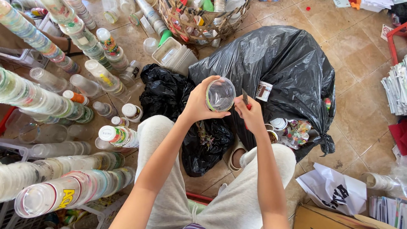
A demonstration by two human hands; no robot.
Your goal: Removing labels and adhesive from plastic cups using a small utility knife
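My left hand (199, 103) grips a clear plastic cup (220, 94), its open mouth facing the camera, above my knees. My right hand (251, 114) holds a small cutter with a red handle (245, 100), its blade pointing up right beside the cup's rim. Just behind both hands lies a large black rubbish bag (284, 59) with cups and wrappers spilling out of its opening (288, 129). A smaller black bag (203, 144) lies between my legs.
Long stacks of nested clear plastic cups (63, 191) fill the left side, some upright, some lying down. A woven basket (203, 19) with bottles stands at the back. A white plastic bag (335, 188) and cardboard lie at the lower right; papers (396, 87) at the right edge.
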